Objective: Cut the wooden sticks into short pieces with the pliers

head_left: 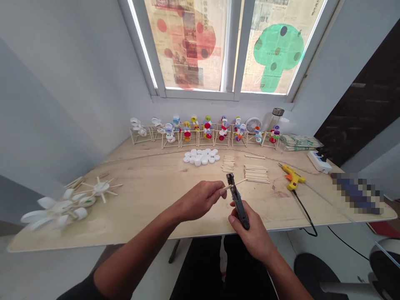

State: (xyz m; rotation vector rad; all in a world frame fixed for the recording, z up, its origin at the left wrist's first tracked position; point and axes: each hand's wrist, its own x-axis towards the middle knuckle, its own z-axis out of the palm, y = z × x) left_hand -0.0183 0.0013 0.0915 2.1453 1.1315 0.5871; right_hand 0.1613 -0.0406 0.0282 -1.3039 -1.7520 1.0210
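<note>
My left hand [202, 199] pinches a thin wooden stick [236, 183] and holds it level above the wooden table [150, 187]. My right hand [250, 229] grips the handles of black cutting pliers [236, 199], whose jaws sit around the stick near its middle. Both hands hover over the table's front edge. Just behind them lie a stack of long wooden sticks [256, 173] and a smaller pile of short sticks [228, 164].
A cluster of white bottle caps [201, 157] lies mid-table. A yellow glue gun [292, 177] with a black cord rests at the right, near a white power strip [318, 161]. Stick-and-cap models [206, 131] line the back edge. White spoon wheels [67, 204] sit at the left.
</note>
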